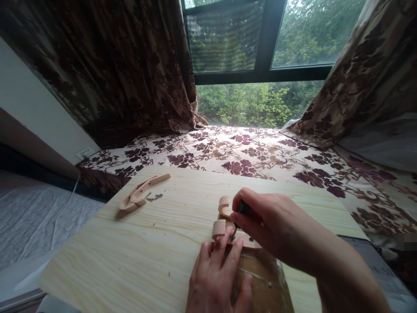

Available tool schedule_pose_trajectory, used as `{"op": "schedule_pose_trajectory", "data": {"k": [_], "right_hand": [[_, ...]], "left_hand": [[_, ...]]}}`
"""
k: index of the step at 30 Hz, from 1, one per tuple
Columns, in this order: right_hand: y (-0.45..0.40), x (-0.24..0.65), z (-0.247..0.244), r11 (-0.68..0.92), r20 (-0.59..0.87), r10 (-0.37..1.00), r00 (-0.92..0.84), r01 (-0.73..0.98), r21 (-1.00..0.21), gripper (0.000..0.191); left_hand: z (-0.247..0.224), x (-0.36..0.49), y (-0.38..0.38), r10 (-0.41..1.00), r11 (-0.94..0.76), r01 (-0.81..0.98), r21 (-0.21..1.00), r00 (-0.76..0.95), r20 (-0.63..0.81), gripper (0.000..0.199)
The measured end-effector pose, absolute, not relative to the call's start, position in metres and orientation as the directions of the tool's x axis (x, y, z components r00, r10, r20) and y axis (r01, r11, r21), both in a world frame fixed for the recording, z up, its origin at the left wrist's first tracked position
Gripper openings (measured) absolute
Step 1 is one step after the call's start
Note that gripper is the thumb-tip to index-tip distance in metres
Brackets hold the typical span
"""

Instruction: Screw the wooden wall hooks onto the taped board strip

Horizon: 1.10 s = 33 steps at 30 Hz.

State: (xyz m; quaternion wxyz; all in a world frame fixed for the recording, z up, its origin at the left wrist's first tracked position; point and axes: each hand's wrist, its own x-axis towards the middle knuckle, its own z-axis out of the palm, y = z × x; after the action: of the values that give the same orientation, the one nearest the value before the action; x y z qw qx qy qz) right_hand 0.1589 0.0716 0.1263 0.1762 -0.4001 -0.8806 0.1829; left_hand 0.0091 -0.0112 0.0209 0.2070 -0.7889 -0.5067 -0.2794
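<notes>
My right hand (pixel 270 217) is closed around the dark handle of a screwdriver (pixel 243 209). Its shaft points down at the base of a curved, light wooden hook (pixel 219 228). My left hand (pixel 213 278) lies spread over a brown wooden board (pixel 265 282), with fingertips pressing on the hook beside the shaft. A dark screw head (pixel 251 240) shows farther along the hook's base. Just beyond, a second wooden hook (pixel 224 205) is partly hidden behind my right hand. Whether the screwdriver tip sits in a screw is too small to tell.
On the left of the pale wooden tabletop (pixel 130 256) lie loose wooden hooks (pixel 140 194) and several small screws (pixel 158 197). A device with a lit screen (pixel 368 263) lies at the right. Behind are a floral-covered ledge (pixel 241 152), curtains (pixel 146 65) and a window.
</notes>
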Motion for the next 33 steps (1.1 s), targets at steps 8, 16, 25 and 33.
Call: {"op": "schedule_pose_trajectory", "data": {"k": [8, 16, 25, 33], "right_hand": [[0.067, 0.158, 0.131, 0.664, 0.196, 0.728, -0.657, 0.605, -0.440, 0.014], [0.076, 0.156, 0.124, 0.597, 0.210, 0.795, -0.569, 0.673, -0.437, 0.021], [0.064, 0.151, 0.136, 0.621, 0.145, 0.753, -0.642, 0.620, -0.479, 0.021], [0.076, 0.151, 0.125, 0.618, 0.220, 0.771, -0.598, 0.617, -0.488, 0.026]], "left_hand": [[0.023, 0.011, -0.012, 0.694, -0.400, 0.916, 0.005, 0.299, 0.655, 0.041], [0.023, 0.011, -0.012, 0.692, -0.410, 0.911, -0.027, 0.331, 0.642, 0.044], [0.023, 0.012, -0.014, 0.731, -0.408, 0.907, 0.102, 0.257, 0.633, 0.040], [0.026, 0.012, -0.013, 0.700, -0.415, 0.910, 0.006, 0.316, 0.640, 0.042]]}}
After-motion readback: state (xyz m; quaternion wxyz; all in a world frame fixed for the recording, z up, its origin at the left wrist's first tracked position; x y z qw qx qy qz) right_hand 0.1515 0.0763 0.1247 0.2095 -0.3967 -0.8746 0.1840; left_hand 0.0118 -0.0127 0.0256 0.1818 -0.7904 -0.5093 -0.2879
